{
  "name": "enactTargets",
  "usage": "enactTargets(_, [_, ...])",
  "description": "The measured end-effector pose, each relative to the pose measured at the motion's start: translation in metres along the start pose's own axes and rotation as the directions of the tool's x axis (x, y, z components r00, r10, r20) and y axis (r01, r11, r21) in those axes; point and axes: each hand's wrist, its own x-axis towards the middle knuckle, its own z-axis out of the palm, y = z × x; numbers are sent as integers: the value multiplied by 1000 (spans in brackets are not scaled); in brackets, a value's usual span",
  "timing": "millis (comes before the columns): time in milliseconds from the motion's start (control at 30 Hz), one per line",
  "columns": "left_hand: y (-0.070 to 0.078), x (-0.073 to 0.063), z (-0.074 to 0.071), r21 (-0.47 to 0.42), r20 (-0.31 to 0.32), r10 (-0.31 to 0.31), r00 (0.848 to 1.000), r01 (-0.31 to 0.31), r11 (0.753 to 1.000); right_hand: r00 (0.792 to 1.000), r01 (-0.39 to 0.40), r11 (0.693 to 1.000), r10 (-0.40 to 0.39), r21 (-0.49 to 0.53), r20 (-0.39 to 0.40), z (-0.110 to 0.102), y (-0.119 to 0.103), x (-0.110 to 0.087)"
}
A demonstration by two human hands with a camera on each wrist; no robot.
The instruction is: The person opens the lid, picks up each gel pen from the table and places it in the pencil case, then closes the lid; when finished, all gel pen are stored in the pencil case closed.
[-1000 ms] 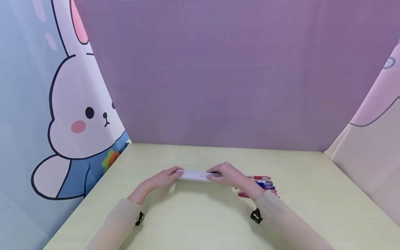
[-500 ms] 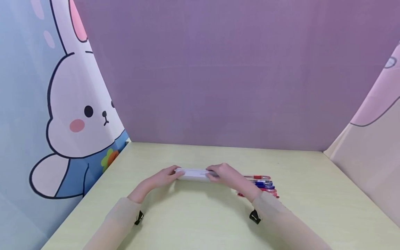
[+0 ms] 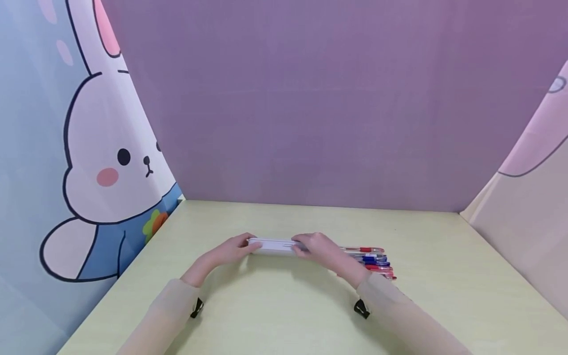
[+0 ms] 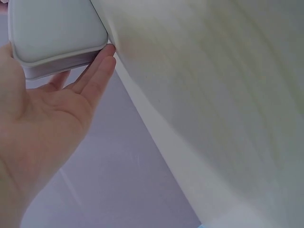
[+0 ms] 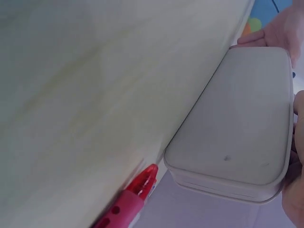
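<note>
A white rectangular case (image 3: 272, 246) with rounded corners, likely a pencil case, stands on its narrow side over the middle of the table. My left hand (image 3: 231, 250) grips its left end, thumb on the near face and fingers behind. At the other end, my right hand (image 3: 320, 249) pinches the upper right corner between thumb and fingers. The left wrist view shows one broad face of the case (image 4: 57, 31), the left fingers reaching along its bottom corner. In the right wrist view the case (image 5: 232, 118) looks closed, a seam running round its side.
Several pens (image 3: 374, 264) with red, blue and pink parts lie in a group on the table (image 3: 275, 315), right of the case and partly behind my right forearm. One pink pen (image 5: 126, 206) lies near the case in the right wrist view. A purple backdrop (image 3: 310, 108) rises behind.
My right thumb and fingers have drawn closer together at the corner of the case, and the right hand has come slightly lower. The left hand keeps its hold; the view has shifted a little.
</note>
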Motion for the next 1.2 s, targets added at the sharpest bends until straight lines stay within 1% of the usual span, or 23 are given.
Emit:
enactTargets(133, [-1, -2, -1, -5, -1, 8, 1000, -8, 1000, 1000, 6, 1000, -6, -6, -8, 1, -1, 1])
enactTargets(267, [-3, -2, -2, -24, 12, 22, 1000, -22, 999, 1000, 6, 1000, -6, -11, -7, 1, -3, 1])
enactTargets(500, [-3, -2, -4, -30, 11, 16, 1000, -16, 999, 999, 26, 999, -27, -23, -39, 3, -3, 3])
enactTargets(600, [-6, -2, -4, -19, 3, 18, 1000, -18, 1000, 999, 29, 999, -29, -22, -13, 4, -3, 4])
enactTargets(700, [-9, -3, -4, -28, -6, -4, 1000, 4, 1000, 997, -43, 998, 41, 37, 63, 1, -4, 4])
enactTargets(767, [-10, -4, -5, -50, -5, -27, 1000, 27, 998, 988, -111, 991, 101, 79, 115, -2, -3, 4])
enactTargets(833, [-9, -5, -5, -97, 8, -50, 999, 50, 994, 979, -172, 979, 157, 113, 130, -3, 0, 3])
enactTargets(900, [-9, -6, -5, -142, 27, -51, 998, 54, 988, 976, -201, 969, 184, 146, 121, -4, 5, 2])
enactTargets(967, [-9, -7, -5, -198, 48, -50, 998, 59, 978, 975, -216, 962, 202, 169, 95, -4, 10, 1])
enactTargets(1033, [-9, -7, -4, -241, 68, -34, 997, 50, 969, 974, -224, 956, 216, 186, 65, -5, 14, 1])
enactTargets(1067, [-8, -7, -5, -248, 75, -27, 997, 45, 968, 973, -231, 954, 225, 192, 52, -6, 16, 0])
enactTargets(1133, [-8, -7, -5, -231, 91, -14, 996, 35, 972, 970, -240, 949, 240, 206, 22, -9, 19, 0])
enactTargets(1200, [-7, -8, -6, -190, 108, 7, 994, 14, 982, 967, -246, 941, 254, 232, -9, -12, 23, -1])
